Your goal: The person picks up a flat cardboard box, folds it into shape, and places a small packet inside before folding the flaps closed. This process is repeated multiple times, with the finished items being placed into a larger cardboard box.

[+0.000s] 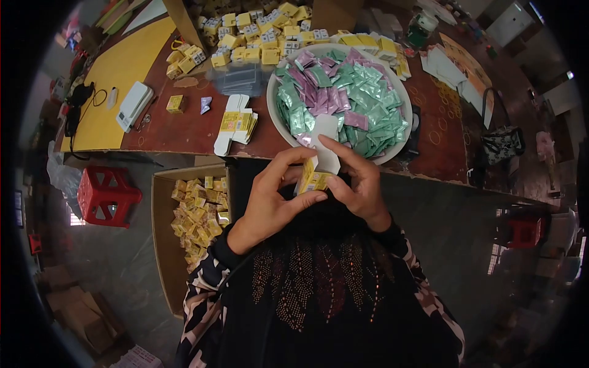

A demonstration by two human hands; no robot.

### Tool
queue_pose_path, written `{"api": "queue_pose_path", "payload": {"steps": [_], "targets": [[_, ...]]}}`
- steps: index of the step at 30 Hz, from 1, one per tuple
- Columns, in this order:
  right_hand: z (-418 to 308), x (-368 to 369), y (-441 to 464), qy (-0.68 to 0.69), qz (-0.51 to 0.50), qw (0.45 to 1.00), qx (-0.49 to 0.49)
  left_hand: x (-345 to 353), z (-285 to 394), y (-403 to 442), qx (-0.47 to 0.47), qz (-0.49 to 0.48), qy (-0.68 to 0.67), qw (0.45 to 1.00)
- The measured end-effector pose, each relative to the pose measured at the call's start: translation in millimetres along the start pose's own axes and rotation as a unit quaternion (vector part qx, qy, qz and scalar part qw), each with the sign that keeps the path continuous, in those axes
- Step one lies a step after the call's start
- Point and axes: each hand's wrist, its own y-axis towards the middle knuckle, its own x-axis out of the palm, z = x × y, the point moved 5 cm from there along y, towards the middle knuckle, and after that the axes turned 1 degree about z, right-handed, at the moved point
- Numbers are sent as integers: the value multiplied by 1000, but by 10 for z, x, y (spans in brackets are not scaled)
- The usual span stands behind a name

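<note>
Between both hands, in front of my chest, is a small yellow and white carton [315,180] with its white flaps standing up. My left hand [274,191] grips its left side, thumb along the lower edge. My right hand [359,181] holds the other side, with the index finger reaching up by a raised flap. Just beyond sits a round white basin [275,116], heaped with green sachets [368,101] and purple sachets [319,98]. Flat unfolded cartons [235,124] lie in a stack left of the basin.
A cardboard box [161,245] on the floor holds many folded cartons [199,214]. Yellow and white boxes [270,37] pile up at the table's back. A white scale-like device [134,105], a small carton [175,104] and a purple wrapped piece [205,105] are on the left. Red stools [107,195] stand either side.
</note>
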Motion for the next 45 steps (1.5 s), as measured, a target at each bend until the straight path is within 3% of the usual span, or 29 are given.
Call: {"api": "queue_pose_path", "payload": {"steps": [2,4,8,10,14,16,17,19,20,23,30,32,34,36,38,40,45], "targets": [[13,-13,10,18,0,1000,4,-19,-19,-11,-35,-2,-62,998],[1,-17,19,-15,-9,1000,-15,11,-77,-51,-160,-71,-151,973],[30,65,15,-110,-26,991,-68,34,-109,-110,-245,-98,-57,963],[96,50,-9,-71,50,996,14,125,-33,-80,-140,-97,-77,982],[150,76,-18,-20,64,996,58,169,-123,-96,-130,-90,-23,987],[91,132,34,102,23,994,34,87,-81,-67,-97,-52,17,994],[62,101,53,101,23,994,31,70,-71,-67,-94,-53,17,994],[-50,121,53,190,-76,979,-11,21,5,-91,-38,-34,-78,996],[-61,121,68,190,-76,979,-10,16,13,-99,-64,-59,-101,991],[-38,55,127,171,-31,985,6,62,48,-99,-124,-75,-104,984],[-86,-81,233,18,-27,998,62,5,-19,-91,-114,-136,-47,983],[-112,-4,253,-20,-7,999,50,16,81,-35,2,-131,32,991],[-178,-23,279,-137,67,988,33,6,143,-21,-1,-108,106,988],[-213,15,289,-162,80,983,11,0,140,-27,-7,-84,181,980],[-258,41,293,-188,93,978,-9,32,143,-37,57,-44,267,961],[-362,78,312,-267,96,956,-78,26,138,-45,53,-30,260,964],[-330,-31,305,-212,86,973,-28,-41,74,-92,36,-18,168,985]]}}
